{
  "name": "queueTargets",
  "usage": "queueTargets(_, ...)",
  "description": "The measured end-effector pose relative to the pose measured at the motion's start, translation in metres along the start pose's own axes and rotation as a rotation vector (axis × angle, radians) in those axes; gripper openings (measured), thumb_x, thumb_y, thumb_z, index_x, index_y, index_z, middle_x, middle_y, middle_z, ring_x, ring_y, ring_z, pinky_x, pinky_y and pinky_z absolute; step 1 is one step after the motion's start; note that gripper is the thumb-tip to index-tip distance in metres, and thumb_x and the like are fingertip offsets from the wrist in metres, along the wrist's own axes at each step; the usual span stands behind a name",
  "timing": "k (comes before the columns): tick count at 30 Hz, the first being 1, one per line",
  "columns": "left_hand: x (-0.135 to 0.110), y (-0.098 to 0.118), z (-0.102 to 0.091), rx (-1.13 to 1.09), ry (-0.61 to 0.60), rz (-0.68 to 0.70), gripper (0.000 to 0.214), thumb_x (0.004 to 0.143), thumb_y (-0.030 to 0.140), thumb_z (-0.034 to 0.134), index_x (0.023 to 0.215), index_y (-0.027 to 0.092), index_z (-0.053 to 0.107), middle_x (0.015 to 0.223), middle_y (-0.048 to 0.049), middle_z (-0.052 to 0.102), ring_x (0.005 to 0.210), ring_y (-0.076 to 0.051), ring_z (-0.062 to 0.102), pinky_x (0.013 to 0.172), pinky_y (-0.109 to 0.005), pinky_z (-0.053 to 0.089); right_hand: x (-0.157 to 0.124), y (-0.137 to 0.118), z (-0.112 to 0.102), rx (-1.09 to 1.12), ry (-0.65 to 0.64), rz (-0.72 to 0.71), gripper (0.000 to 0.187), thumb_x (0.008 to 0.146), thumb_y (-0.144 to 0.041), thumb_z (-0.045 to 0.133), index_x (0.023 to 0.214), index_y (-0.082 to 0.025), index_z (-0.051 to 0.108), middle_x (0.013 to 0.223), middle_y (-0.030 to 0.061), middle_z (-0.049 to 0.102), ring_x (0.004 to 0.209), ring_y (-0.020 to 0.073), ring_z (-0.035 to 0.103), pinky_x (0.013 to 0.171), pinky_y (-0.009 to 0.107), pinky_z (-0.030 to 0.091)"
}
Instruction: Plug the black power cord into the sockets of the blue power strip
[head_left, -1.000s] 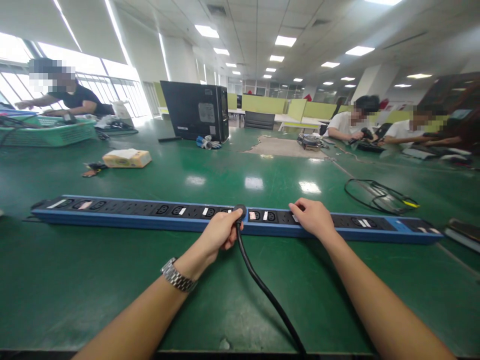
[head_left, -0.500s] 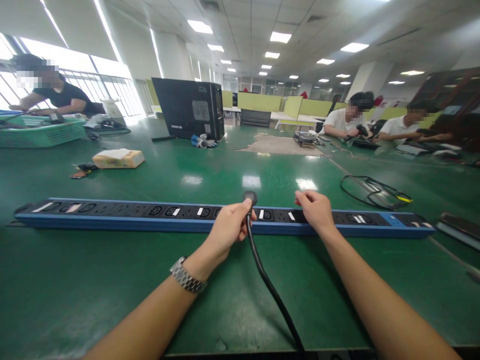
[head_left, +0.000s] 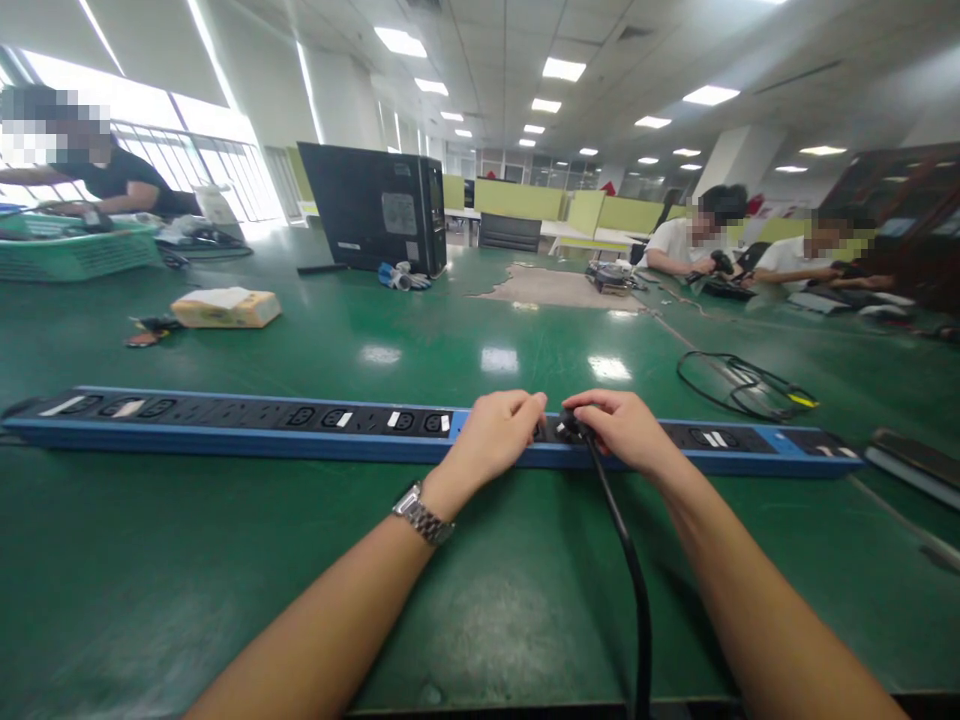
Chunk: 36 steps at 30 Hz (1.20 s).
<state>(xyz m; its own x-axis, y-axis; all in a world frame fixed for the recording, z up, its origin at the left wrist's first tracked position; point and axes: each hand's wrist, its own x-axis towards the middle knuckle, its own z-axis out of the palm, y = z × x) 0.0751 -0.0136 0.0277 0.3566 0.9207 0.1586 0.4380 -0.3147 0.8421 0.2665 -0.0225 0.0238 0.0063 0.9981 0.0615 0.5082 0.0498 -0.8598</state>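
A long blue-and-black power strip (head_left: 262, 415) with several sockets and white labels lies across the table in front of me. My right hand (head_left: 622, 425) grips a black power plug (head_left: 573, 422), tilted over the strip's right half, its metal prongs partly showing. From the plug a thick black cable (head_left: 634, 560) runs down past the table's near edge. Just left of the plug, my left hand (head_left: 499, 430) is over the strip, fingers curled together with nothing seen in them; it hides some sockets. A metal watch is on that wrist.
Behind the strip are a tissue pack (head_left: 226, 308), a black computer case (head_left: 375, 210), gloves (head_left: 405, 277) and a coiled black cable (head_left: 742, 385). A green basket (head_left: 82, 250) stands far left. A dark flat object (head_left: 911, 465) lies right. Several people sit around the table.
The plug has passed from my left hand to my right and moved rightward over the strip. My left hand has shifted slightly right. The view has turned a little.
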Motion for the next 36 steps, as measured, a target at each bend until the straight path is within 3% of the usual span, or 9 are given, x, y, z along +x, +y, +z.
queueTargets(2, 0.002, -0.009, -0.012, 0.322, 0.252, 0.082, 0.037, 0.089, 0.042, 0.040, 0.077, 0.018, 0.066, 0.072, -0.0041, 0.066, 0.070, -0.017, 0.059, 0.065, -0.028, 0.043, 0.002, 0.000, -0.002, -0.024, -0.019, 0.015, 0.038, 0.074, -0.033, 0.051, 0.101, -0.014, 0.071, 0.042, -0.0056, 0.049, 0.035, 0.0086, 0.040, 0.037, 0.021, 0.030)
queueTargets(4, 0.004, -0.020, -0.017, 0.577, 0.326, 0.120, 0.029, 0.088, 0.038, 0.045, 0.089, 0.019, 0.068, 0.090, -0.0059, 0.069, 0.088, -0.021, 0.059, 0.077, -0.032, 0.043, 0.003, -0.002, -0.003, -0.083, -0.026, -0.009, 0.038, 0.073, -0.032, 0.051, 0.099, -0.015, 0.072, 0.046, -0.0040, 0.053, 0.039, 0.0087, 0.042, 0.040, 0.021, 0.031)
queueTargets(10, 0.005, -0.039, -0.008, 0.883, 0.161, 0.143, 0.040, 0.091, 0.045, 0.039, 0.092, 0.019, 0.069, 0.091, -0.0090, 0.069, 0.089, -0.024, 0.059, 0.081, -0.037, 0.041, 0.008, -0.011, 0.000, -0.397, -0.021, -0.143, 0.033, 0.070, -0.032, 0.053, 0.090, -0.019, 0.076, 0.058, -0.0011, 0.063, 0.052, 0.0109, 0.050, 0.050, 0.023, 0.036)
queueTargets(19, -0.011, -0.032, 0.000, 0.795, 0.104, 0.387, 0.043, 0.091, 0.053, 0.040, 0.118, 0.025, 0.060, 0.111, -0.0068, 0.064, 0.103, -0.023, 0.055, 0.090, -0.038, 0.037, 0.006, -0.018, 0.012, -0.601, -0.047, -0.209, 0.031, 0.071, -0.031, 0.054, 0.089, -0.025, 0.077, 0.076, 0.0013, 0.073, 0.066, 0.0156, 0.059, 0.061, 0.025, 0.041)
queueTargets(24, -0.013, -0.030, 0.006, 0.830, 0.044, 0.451, 0.050, 0.087, 0.054, 0.047, 0.129, 0.027, 0.051, 0.122, -0.0067, 0.059, 0.111, -0.026, 0.051, 0.095, -0.042, 0.034, 0.001, -0.023, 0.013, -0.526, -0.010, -0.222, 0.031, 0.072, -0.030, 0.052, 0.087, -0.024, 0.077, 0.077, 0.0006, 0.073, 0.066, 0.0157, 0.061, 0.062, 0.025, 0.042)
queueTargets(27, -0.012, -0.031, 0.006, 0.839, 0.043, 0.430, 0.047, 0.089, 0.052, 0.045, 0.129, 0.028, 0.052, 0.122, -0.0064, 0.059, 0.110, -0.026, 0.051, 0.095, -0.043, 0.034, -0.013, -0.040, -0.008, -0.372, 0.180, -0.245, 0.030, 0.072, -0.032, 0.053, 0.087, -0.020, 0.076, 0.072, 0.0025, 0.071, 0.060, 0.0146, 0.059, 0.056, 0.025, 0.042)
queueTargets(30, -0.012, -0.031, 0.006, 0.834, 0.042, 0.434, 0.048, 0.089, 0.053, 0.045, 0.129, 0.027, 0.051, 0.123, -0.0066, 0.058, 0.111, -0.026, 0.051, 0.096, -0.043, 0.034, -0.025, -0.054, -0.044, -0.280, 0.405, -0.195, 0.041, 0.073, -0.039, 0.056, 0.104, -0.017, 0.071, 0.058, 0.0024, 0.065, 0.044, 0.0122, 0.048, 0.043, 0.025, 0.033)
queueTargets(32, -0.012, -0.031, 0.006, 0.832, 0.039, 0.430, 0.049, 0.088, 0.053, 0.046, 0.130, 0.027, 0.051, 0.124, -0.0067, 0.058, 0.111, -0.026, 0.051, 0.096, -0.042, 0.034, -0.026, -0.050, -0.072, -0.334, 0.443, -0.119, 0.041, 0.070, -0.041, 0.060, 0.102, -0.016, 0.070, 0.057, 0.0037, 0.064, 0.041, 0.0125, 0.047, 0.040, 0.026, 0.032)
queueTargets(36, -0.013, -0.031, 0.006, 0.820, 0.042, 0.425, 0.048, 0.088, 0.051, 0.046, 0.130, 0.027, 0.051, 0.123, -0.0068, 0.058, 0.111, -0.026, 0.051, 0.096, -0.042, 0.034, -0.017, -0.011, -0.119, -0.589, 0.290, 0.042, 0.026, 0.067, -0.041, 0.062, 0.079, -0.020, 0.073, 0.061, 0.0067, 0.068, 0.048, 0.0175, 0.056, 0.044, 0.029, 0.039)
